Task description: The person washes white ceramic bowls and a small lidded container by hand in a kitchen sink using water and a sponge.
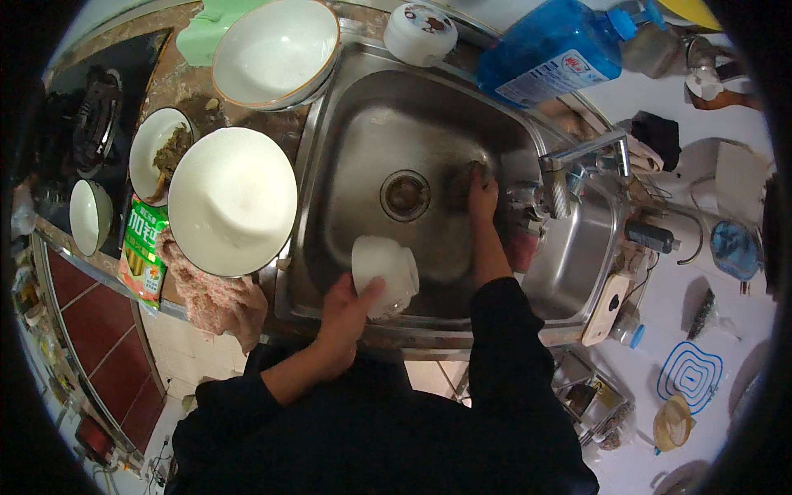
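Note:
My left hand (pixel 349 315) grips a small white bowl (pixel 385 278), tilted on its side over the near left part of the steel sink (pixel 365 142). Deeper in the basin, my right hand (pixel 482 195) reaches to the right wall; a dark, blurred thing (pixel 461 179) lies by its fingertips, and whether the hand holds it cannot be told. Between the hands is the round drain (pixel 405 195). The chrome faucet (pixel 560 185) stands just right of my right hand.
Left of the sink stand a large white bowl (pixel 232 201), a small bowl with food scraps (pixel 145 148) and a pink cloth (pixel 213 303). A rimmed bowl (pixel 275 52), a white round container (pixel 421 34) and a blue soap bottle (pixel 550 55) line the far side. A phone (pixel 605 310) lies right.

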`<state>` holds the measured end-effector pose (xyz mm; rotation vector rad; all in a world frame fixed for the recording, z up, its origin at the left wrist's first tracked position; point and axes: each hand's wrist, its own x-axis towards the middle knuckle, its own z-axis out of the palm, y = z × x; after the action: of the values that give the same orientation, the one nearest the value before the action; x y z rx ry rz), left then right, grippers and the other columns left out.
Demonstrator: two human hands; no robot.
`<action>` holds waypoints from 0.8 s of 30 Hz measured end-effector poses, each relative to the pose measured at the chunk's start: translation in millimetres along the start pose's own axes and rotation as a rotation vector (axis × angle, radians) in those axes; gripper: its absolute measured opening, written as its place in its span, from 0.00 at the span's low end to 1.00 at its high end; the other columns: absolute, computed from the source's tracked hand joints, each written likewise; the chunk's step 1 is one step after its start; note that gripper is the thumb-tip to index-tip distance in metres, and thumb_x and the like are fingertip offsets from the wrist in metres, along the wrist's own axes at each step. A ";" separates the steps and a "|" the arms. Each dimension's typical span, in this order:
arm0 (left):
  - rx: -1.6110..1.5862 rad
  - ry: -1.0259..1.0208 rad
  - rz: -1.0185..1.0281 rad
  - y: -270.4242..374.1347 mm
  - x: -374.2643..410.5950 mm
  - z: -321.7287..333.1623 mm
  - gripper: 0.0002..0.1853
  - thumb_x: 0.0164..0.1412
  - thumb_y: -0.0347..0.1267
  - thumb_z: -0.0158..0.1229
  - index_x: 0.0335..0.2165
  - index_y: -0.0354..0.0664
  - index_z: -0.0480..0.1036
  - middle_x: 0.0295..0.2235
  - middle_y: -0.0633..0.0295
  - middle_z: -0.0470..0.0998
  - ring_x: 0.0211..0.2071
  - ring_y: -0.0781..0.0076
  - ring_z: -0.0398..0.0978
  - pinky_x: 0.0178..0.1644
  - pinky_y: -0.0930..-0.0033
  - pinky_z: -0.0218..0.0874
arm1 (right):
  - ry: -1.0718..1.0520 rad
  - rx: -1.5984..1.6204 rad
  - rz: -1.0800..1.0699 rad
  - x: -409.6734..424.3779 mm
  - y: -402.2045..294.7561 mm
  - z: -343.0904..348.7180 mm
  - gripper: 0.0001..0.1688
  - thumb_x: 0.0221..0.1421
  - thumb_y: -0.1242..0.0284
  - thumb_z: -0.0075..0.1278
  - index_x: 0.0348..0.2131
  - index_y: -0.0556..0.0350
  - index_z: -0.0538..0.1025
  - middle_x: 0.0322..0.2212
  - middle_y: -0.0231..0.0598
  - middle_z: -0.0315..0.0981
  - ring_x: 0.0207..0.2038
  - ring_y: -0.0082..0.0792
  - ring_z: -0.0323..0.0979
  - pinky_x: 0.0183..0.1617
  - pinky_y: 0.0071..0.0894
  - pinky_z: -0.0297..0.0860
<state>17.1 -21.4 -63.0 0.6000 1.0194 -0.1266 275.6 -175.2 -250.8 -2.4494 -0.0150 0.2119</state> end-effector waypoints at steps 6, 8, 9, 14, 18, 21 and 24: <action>-0.024 -0.016 0.017 -0.6 2.1 4.6 0.17 0.57 0.34 0.56 0.43 0.37 0.66 0.39 0.61 0.74 0.40 0.75 0.71 0.45 0.71 0.62 | -0.189 -0.655 -0.524 -74.0 14.3 -10.4 0.41 0.44 0.63 0.54 0.56 0.50 0.58 0.54 0.52 0.55 0.58 0.53 0.50 0.57 0.53 0.52; -0.035 -0.014 0.013 -0.8 2.8 6.7 0.17 0.57 0.34 0.56 0.43 0.37 0.67 0.39 0.61 0.74 0.40 0.74 0.71 0.45 0.71 0.62 | -0.192 -0.659 -0.533 -83.4 18.3 -5.4 0.37 0.46 0.63 0.53 0.54 0.50 0.60 0.52 0.54 0.56 0.56 0.53 0.53 0.58 0.54 0.51; -0.030 -0.025 0.011 -0.7 3.2 7.8 0.17 0.57 0.34 0.56 0.43 0.37 0.67 0.39 0.61 0.74 0.39 0.74 0.71 0.45 0.71 0.62 | -0.189 -0.588 -0.528 -83.0 20.0 -0.9 0.34 0.47 0.62 0.52 0.53 0.51 0.62 0.52 0.55 0.56 0.55 0.53 0.55 0.58 0.54 0.51; 0.080 0.026 -0.019 0.3 3.3 13.1 0.21 0.58 0.35 0.55 0.47 0.37 0.64 0.42 0.60 0.73 0.43 0.71 0.70 0.50 0.70 0.59 | -0.149 -0.636 -0.437 -57.4 28.2 15.4 0.23 0.51 0.62 0.49 0.45 0.54 0.67 0.47 0.57 0.60 0.50 0.54 0.60 0.53 0.53 0.58; 0.054 0.014 -0.039 0.5 2.1 16.0 0.20 0.58 0.35 0.55 0.46 0.37 0.65 0.42 0.60 0.73 0.43 0.72 0.70 0.49 0.70 0.60 | -0.146 -0.665 -0.290 -42.0 24.3 19.8 0.20 0.52 0.62 0.49 0.41 0.56 0.69 0.40 0.56 0.67 0.42 0.53 0.68 0.43 0.50 0.67; 0.026 -0.012 -0.017 -1.2 -0.8 16.1 0.19 0.58 0.35 0.56 0.45 0.37 0.66 0.42 0.61 0.73 0.42 0.73 0.70 0.48 0.70 0.60 | -0.193 -0.687 -0.258 -34.4 18.6 18.9 0.20 0.51 0.62 0.49 0.39 0.58 0.69 0.36 0.53 0.70 0.36 0.52 0.71 0.38 0.49 0.69; 0.030 -0.017 0.005 -3.6 -5.4 14.5 0.19 0.57 0.36 0.56 0.45 0.38 0.66 0.41 0.61 0.73 0.41 0.73 0.70 0.47 0.70 0.61 | -0.172 -0.620 -0.214 -31.3 15.7 18.4 0.21 0.50 0.61 0.50 0.38 0.58 0.70 0.34 0.52 0.71 0.36 0.53 0.71 0.38 0.49 0.69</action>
<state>23.9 -32.9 -54.5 0.6280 1.0014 -0.1424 241.1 -177.9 -270.0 -3.0051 -0.4810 0.3649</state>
